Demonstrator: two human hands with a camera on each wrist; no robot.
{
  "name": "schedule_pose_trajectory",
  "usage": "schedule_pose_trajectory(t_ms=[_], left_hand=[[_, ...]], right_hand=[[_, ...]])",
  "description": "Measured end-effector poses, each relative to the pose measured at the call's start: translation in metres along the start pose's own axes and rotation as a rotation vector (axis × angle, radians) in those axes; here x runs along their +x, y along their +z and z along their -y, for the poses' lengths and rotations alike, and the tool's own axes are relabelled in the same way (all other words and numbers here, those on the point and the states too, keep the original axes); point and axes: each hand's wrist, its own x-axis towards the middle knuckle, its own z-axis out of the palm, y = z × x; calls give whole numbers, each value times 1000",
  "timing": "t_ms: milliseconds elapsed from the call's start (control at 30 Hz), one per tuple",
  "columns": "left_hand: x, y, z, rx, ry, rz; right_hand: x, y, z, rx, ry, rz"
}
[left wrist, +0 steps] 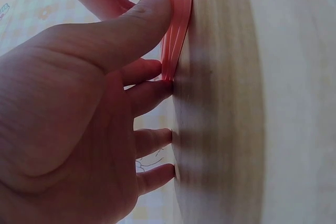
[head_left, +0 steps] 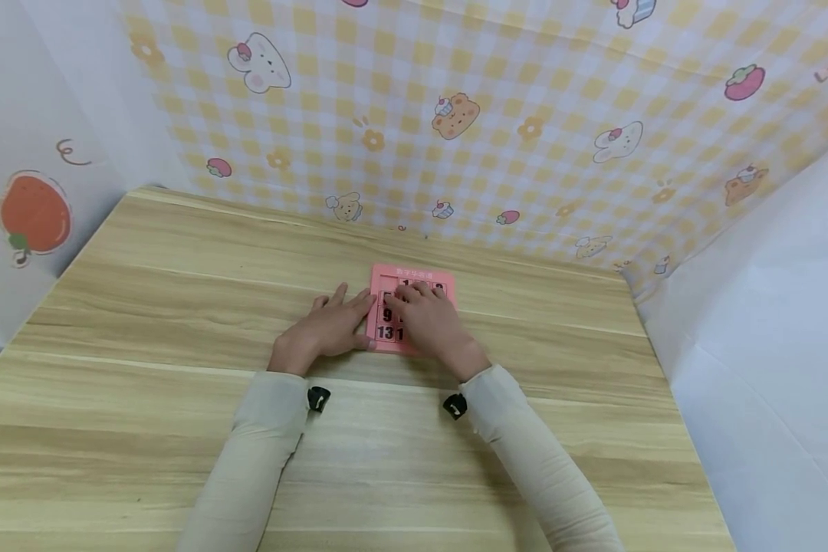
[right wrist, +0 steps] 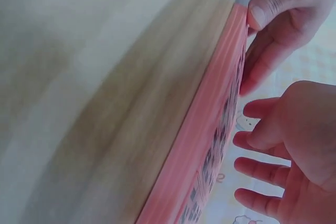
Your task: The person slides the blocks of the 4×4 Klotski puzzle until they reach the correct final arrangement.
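Pink plastic frames the number puzzle point(head_left: 414, 272), which lies flat on the wood-grain table point(head_left: 545, 345) between the two hands. The left hand point(head_left: 327, 326) spreads its fingers, thumb against the near left corner and other fingertips at the left edge, bracing rather than clamping. The right hand point(head_left: 433, 318) is over the tiles point(head_left: 387, 315), its fingers apart and slightly bent, gripping nothing. To slide tiles well, I would hold the frame steady with light pressure, push one tile squarely along its row or column toward the vacant slot point(head_left: 389, 281) at the far left corner, and avoid pressing down, since a skewed push could jam it. The right hand covers most of the middle and right columns, so their numbers cannot be read; 5, 9 and 13 show down the left side. Whether the right fingertips touch the tiles is unclear, and the right wrist view cuts off the puzzle's lower end.
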Motion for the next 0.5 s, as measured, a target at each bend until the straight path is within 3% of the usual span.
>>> schedule_pose_trajectory(t_ms=[233, 500], left_hand=[[-1, 0, 0, -7, -5, -4], [-1, 1, 0, -10, 1, -12]], right_hand=[[1, 2, -10, -14, 88, -14], [1, 8, -16, -38, 100, 20]])
